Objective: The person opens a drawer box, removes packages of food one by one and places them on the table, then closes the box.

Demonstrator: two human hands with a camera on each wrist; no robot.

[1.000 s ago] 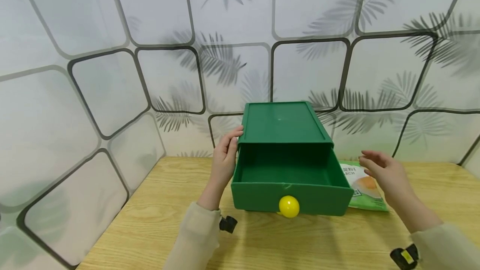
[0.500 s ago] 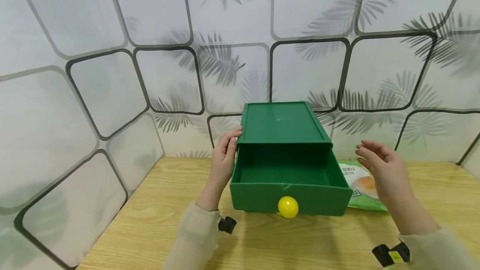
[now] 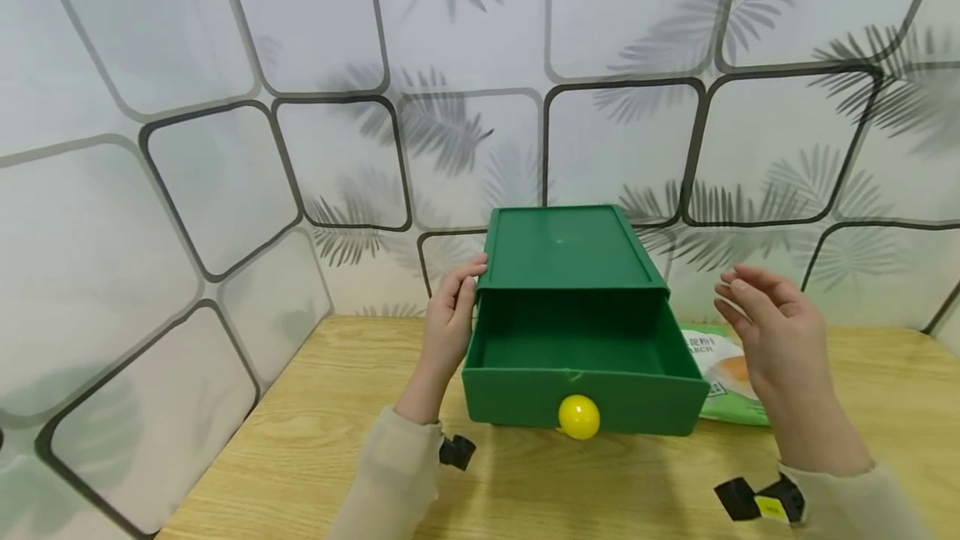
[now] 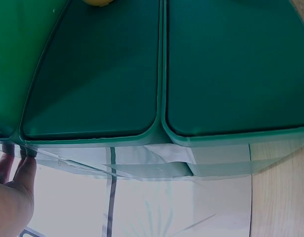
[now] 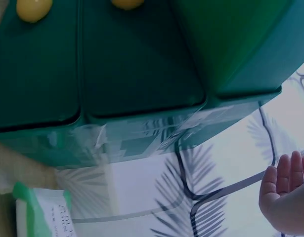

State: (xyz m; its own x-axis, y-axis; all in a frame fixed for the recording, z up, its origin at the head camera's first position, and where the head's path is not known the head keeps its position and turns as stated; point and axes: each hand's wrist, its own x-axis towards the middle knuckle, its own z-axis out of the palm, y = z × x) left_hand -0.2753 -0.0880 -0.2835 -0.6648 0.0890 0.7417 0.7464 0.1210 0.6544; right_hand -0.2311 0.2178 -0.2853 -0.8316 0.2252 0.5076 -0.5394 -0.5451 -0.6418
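A green plastic drawer cabinet [image 3: 566, 248] stands in the middle of the head view, its top drawer [image 3: 517, 398] pulled out toward me. A round yellow knob [image 3: 579, 417] sits on that drawer's front, and its green inner walls and floor are visible. My left hand [image 3: 448, 315] rests against the cabinet's upper left side, its fingertips at the top edge; the left wrist view also shows this hand [image 4: 16, 197] beside the cabinet. To the right, my right hand [image 3: 783, 340] hovers with loosely bent fingers, touching nothing. It partly hides a green-and-white starch packet [image 3: 723, 369].
Under the pulled-out drawer, the right wrist view shows two closed drawer fronts [image 5: 142, 64] with yellow knobs. Clear tape [image 5: 97, 140] runs along the cabinet's side. The wooden table [image 3: 315, 440] meets a patterned wall covering [image 3: 480, 148] behind the cabinet.
My right hand has risen a little, and its wrist has swung left over the packet. The left hand, cabinet and drawer have stayed where they were.
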